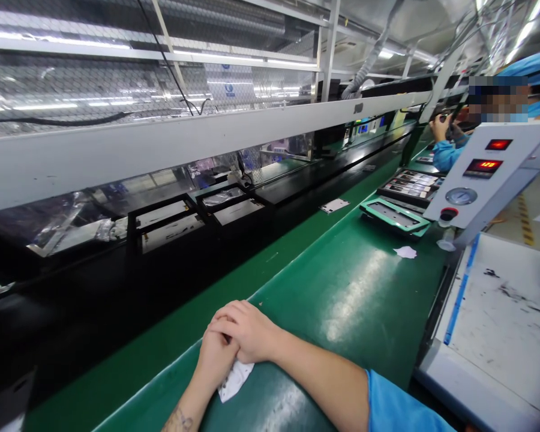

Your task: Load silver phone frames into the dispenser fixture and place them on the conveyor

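My left hand [218, 349] and my right hand [247, 327] are clasped together at the near edge of the green work surface [297, 324]. The right lies on top, its fingers folded over the left. Most of the left hand's fingers are hidden beneath it. A crumpled white cloth or paper [234, 381] with dark specks sticks out below the clasped hands; whether the fingers grip it or it only lies under them, I cannot tell.
Left of the hands runs a green conveyor belt [270, 264] bearing a flat white-and-black part [335, 206]. Black trays [166, 225] stand beyond it. Ahead are a teal frame fixture [393, 217], a white scrap [405, 252] and a machine panel [472, 174]. A co-worker's hand [441, 127] shows behind.
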Available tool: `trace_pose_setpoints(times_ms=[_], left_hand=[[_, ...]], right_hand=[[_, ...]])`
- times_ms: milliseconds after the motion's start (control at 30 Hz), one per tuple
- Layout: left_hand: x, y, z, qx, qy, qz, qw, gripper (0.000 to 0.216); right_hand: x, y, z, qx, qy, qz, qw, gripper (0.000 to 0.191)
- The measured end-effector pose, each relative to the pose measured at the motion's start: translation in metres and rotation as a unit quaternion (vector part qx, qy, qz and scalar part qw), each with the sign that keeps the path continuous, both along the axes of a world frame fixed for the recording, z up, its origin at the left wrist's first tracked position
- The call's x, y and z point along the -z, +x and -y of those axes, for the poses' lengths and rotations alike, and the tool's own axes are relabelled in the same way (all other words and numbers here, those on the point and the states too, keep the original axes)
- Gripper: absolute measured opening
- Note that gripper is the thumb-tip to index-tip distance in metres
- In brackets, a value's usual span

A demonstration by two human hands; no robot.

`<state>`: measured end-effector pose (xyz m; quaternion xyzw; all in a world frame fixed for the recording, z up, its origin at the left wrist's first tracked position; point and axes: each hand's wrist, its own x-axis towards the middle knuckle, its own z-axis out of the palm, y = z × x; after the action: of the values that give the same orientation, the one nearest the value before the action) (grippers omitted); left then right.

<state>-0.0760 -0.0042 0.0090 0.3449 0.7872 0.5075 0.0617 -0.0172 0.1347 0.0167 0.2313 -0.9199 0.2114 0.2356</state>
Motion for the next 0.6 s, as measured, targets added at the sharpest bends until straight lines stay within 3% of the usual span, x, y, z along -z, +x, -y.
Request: trace_pose_setpoints(times_ms=[200,600], left_hand=[[-0.004,0.002,-0.001,-0.008,-0.002,0.003,1.0,0.032],[0.006,-0.002,0.001,-0.02,-0.014,-0.005,1.0,0.037]], right_hand=[[-0.002,0.001,-0.001,-0.005,0.003,0.005,1.0,0.062],[-0.002,0.001,-0.001,0.0,-0.003,0.004,1.0,0.055]])
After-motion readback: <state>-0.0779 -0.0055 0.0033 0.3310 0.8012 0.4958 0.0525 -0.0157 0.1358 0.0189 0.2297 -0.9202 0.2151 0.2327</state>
